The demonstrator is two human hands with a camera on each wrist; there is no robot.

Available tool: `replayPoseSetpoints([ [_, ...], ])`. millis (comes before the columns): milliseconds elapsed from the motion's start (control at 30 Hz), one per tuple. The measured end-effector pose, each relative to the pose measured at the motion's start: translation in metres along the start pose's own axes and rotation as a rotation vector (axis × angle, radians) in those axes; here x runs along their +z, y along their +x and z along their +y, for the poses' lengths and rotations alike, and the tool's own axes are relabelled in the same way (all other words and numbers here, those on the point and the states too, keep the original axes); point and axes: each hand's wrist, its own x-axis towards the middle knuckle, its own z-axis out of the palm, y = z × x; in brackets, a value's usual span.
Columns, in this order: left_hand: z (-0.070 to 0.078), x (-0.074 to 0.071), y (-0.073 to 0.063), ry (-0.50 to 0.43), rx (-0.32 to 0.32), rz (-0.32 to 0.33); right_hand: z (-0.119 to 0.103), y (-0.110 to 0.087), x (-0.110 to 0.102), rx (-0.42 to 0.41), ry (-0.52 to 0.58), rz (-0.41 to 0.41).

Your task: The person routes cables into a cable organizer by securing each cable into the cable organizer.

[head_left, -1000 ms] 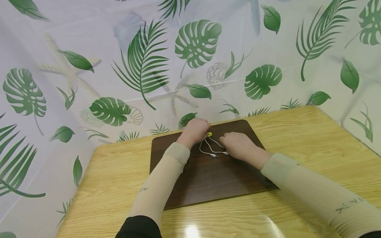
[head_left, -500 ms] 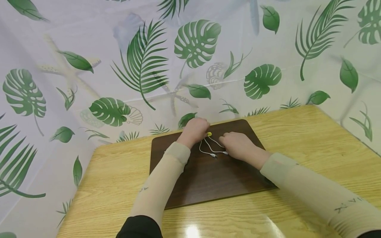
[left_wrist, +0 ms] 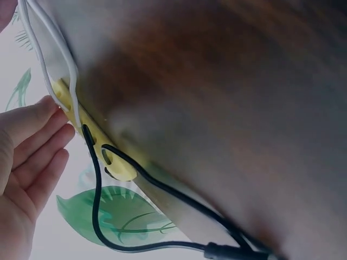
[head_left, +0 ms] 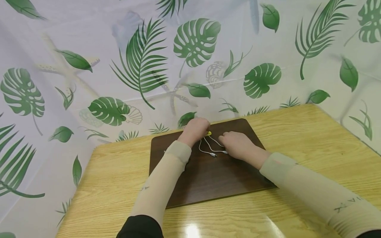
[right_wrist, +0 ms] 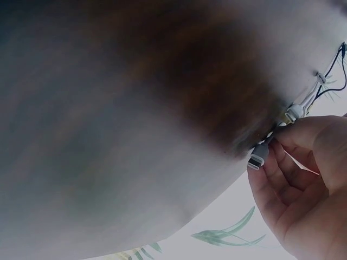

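Observation:
My left hand [head_left: 196, 130] is at the far edge of a dark brown board [head_left: 214, 175], its thumb and fingertips pinching a yellow cable holder [left_wrist: 100, 141] by the edge. Through holes in this holder run white cables [left_wrist: 46, 54] and black cables [left_wrist: 97, 189]. To the right, my right hand [head_left: 238, 145] pinches one white cable just behind its USB plug [right_wrist: 257, 155]. Two other white plugs [head_left: 213, 154] lie on the board between the hands. From the head view, the left hand hides the black cables and most of the holder.
The board lies on a light wood-grain table [head_left: 119, 172]. Behind the table hangs a pale curtain [head_left: 166, 66] printed with green leaves, close to the board's far edge. A small light item [head_left: 165, 151] shows beside the left wrist.
Both hands stay almost where they were, on the same things. The yellow holder looks slightly flatter in the head view, and the view itself has shifted a little.

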Motion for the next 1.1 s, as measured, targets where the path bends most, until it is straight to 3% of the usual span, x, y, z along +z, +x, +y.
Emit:
replayPoseSetpoints([
  [233, -0.0064, 0.0013, 0.0024, -0.087, -0.019, -0.013, 0.0, 0.0002, 0.0011, -0.009, -0.008, 0.009],
  [900, -0.0008, -0.0022, 0.0055, -0.098, -0.102, -0.053, -0.0026, 0.0005, 0.0, -0.015, 0.027, 0.014],
  [1100, 0.0019, -0.0037, 0.0066, -0.102, -0.131, -0.033, -0.0028, 0.0005, 0.0001, -0.011, 0.026, 0.017],
])
